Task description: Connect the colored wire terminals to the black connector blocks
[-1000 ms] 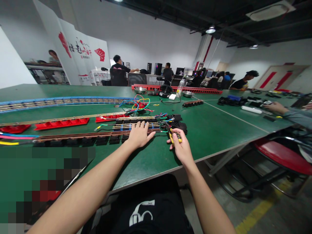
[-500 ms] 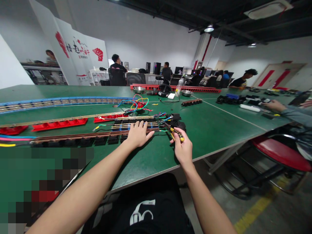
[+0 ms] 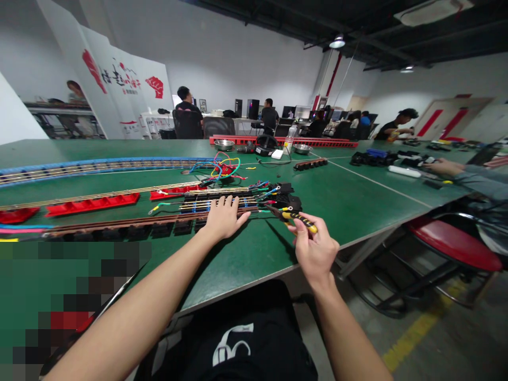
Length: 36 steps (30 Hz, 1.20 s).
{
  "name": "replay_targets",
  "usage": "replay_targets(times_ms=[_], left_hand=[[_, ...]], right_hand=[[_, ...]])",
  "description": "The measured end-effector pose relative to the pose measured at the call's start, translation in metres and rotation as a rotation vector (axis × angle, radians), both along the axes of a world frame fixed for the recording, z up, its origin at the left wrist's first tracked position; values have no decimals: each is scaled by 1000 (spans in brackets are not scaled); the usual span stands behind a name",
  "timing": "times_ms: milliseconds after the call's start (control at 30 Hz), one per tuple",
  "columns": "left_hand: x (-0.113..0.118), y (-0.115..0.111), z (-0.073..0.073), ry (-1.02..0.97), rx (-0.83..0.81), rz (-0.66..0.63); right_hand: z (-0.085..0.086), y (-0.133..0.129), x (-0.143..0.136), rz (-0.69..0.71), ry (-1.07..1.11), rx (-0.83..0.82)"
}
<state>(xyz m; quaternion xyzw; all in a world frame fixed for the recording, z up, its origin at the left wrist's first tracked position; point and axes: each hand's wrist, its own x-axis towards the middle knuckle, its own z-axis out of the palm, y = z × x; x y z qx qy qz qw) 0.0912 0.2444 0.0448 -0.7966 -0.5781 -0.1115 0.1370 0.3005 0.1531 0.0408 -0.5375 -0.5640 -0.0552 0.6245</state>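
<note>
My left hand (image 3: 223, 216) lies flat with its fingers stretched across a black track section (image 3: 190, 207) that carries thin metal rods. Under its palm side runs a long brown-railed track (image 3: 130, 224) on black supports. Gripped in my right hand (image 3: 316, 248) is a pair of pliers (image 3: 298, 217) with yellow and black handles. The pliers' dark jaws point left at the wire ends by the track's right end; whether they bite on a wire I cannot tell. Coloured wires with ring terminals (image 3: 289, 208) stick out there. On the left a green wire (image 3: 161, 205) ends in another ring terminal.
Behind lie red track supports (image 3: 95, 205), a curved blue track (image 3: 99, 165) and a tangle of coloured wires (image 3: 226, 168). Farther back are metal bowls (image 3: 224, 144), a bottle (image 3: 289, 142) and a long red rail (image 3: 329, 143). A co-worker's hand (image 3: 442, 167) is at right, above a red stool (image 3: 452, 244).
My right hand has moved right and turned, and the pliers now lie flatter, with the handles farther from the track. My left hand stays in place on the track.
</note>
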Motion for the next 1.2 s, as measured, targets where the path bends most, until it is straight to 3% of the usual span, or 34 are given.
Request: replay_targets(times_ms=[200, 733, 1033, 1200], left_hand=[[0, 0, 0, -2, -1, 3], [-1, 1, -2, 10, 14, 0], [-1, 2, -4, 0, 25, 0], [-1, 1, -3, 8, 36, -4]], right_hand=[[4, 2, 5, -13, 19, -58], [6, 10, 9, 128, 171, -141], [-4, 6, -9, 16, -188, -76], [5, -2, -9, 211, -421, -84]])
